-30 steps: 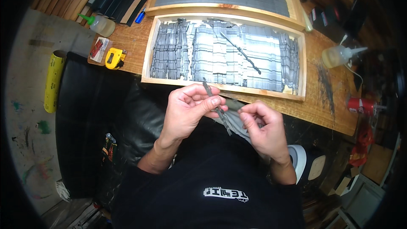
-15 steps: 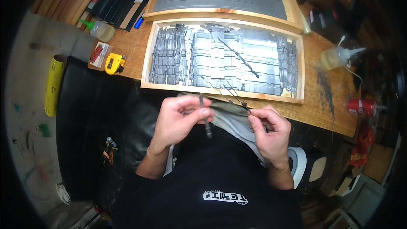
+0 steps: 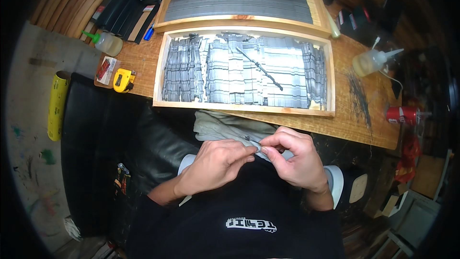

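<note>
In front of my torso my two hands nearly meet at the fingertips. My right hand (image 3: 296, 160) is closed in a pinch on a thin dark wiry strand (image 3: 249, 138), whose short end pokes out above the fingertips. My left hand (image 3: 215, 162) is closed too, its fingertips against the same spot; what it grips is hidden by its fingers. Beyond them, a shallow wooden box (image 3: 244, 108) holds rows of many thin grey strips (image 3: 239, 74). Across these strips lies a slim dark knobbly stick (image 3: 261, 69).
A wood-framed dark panel (image 3: 239, 5) stands behind the box. Left on the wooden table (image 3: 352, 123) are a yellow tape measure (image 3: 124, 80) and a green-capped squeeze bottle (image 3: 108, 43). Another squeeze bottle (image 3: 371, 63) and a red can (image 3: 401, 114) are at right. Grey cloth (image 3: 215, 124) lies below the box.
My hands have come together and lower, from well apart. The dark slim piece in my left fingers is now hidden. Less of the dark strand shows at my right fingertips.
</note>
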`<state>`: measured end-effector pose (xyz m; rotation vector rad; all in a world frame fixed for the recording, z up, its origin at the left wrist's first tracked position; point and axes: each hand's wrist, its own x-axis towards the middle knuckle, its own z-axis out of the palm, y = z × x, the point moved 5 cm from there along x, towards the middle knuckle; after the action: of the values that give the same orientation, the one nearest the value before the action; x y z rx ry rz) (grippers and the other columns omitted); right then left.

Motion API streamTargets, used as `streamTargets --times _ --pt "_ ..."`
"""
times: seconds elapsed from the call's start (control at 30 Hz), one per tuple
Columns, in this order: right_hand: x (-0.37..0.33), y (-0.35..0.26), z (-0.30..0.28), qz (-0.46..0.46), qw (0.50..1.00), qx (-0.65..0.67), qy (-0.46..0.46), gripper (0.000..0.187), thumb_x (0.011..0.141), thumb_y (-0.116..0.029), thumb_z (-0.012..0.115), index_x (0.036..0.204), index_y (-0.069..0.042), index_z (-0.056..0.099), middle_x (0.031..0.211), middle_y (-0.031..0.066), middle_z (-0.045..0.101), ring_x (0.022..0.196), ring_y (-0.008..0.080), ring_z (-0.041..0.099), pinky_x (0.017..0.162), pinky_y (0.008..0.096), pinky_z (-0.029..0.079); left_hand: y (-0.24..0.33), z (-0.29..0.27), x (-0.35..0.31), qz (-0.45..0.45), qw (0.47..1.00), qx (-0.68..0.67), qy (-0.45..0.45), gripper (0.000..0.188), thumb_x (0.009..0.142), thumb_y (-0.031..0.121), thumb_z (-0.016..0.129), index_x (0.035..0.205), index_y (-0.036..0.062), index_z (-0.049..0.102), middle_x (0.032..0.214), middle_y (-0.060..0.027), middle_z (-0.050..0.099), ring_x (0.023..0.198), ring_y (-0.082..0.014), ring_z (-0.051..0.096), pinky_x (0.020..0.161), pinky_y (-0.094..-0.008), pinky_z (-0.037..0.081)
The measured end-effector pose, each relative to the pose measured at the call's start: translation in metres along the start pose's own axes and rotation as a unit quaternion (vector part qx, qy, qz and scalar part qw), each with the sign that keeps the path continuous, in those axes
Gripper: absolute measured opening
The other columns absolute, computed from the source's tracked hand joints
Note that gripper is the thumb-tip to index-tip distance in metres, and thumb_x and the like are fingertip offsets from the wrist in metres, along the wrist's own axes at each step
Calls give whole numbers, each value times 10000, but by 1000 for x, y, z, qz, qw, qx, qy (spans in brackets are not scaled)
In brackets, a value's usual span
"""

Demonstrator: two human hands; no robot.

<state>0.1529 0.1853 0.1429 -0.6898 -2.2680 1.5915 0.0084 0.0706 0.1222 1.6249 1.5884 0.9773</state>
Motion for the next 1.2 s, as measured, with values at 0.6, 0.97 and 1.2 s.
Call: streamTargets --times 0.6,0.97,1.2 --pt "-6 9 28 -81 981 -96 144 242 818 84 801 1050 18 791 803 109 665 639 233 684 588 325 530 -75 11 -6 -149 761 -593 217 146 1057 66 656 1149 -47 671 1054 -242 761 948 -318 799 758 -336 708" --pt "0 2 32 -118 990 -78 4 345 865 78 759 1205 38 720 996 145 700 784 311 719 704 373 576 -70 2 -9 -187 747 -588 249 206 1034 16 673 1228 -52 659 1087 -238 764 1009 -337 789 795 -349 708" --pt "-5 12 23 -125 991 -4 -38 216 854 76 813 1052 37 736 1030 173 773 849 240 782 744 299 614 -70 -6 -11 -159 739 -613 231 254 1011 -24 682 1262 -49 649 1107 -222 766 1021 -330 786 804 -363 704"
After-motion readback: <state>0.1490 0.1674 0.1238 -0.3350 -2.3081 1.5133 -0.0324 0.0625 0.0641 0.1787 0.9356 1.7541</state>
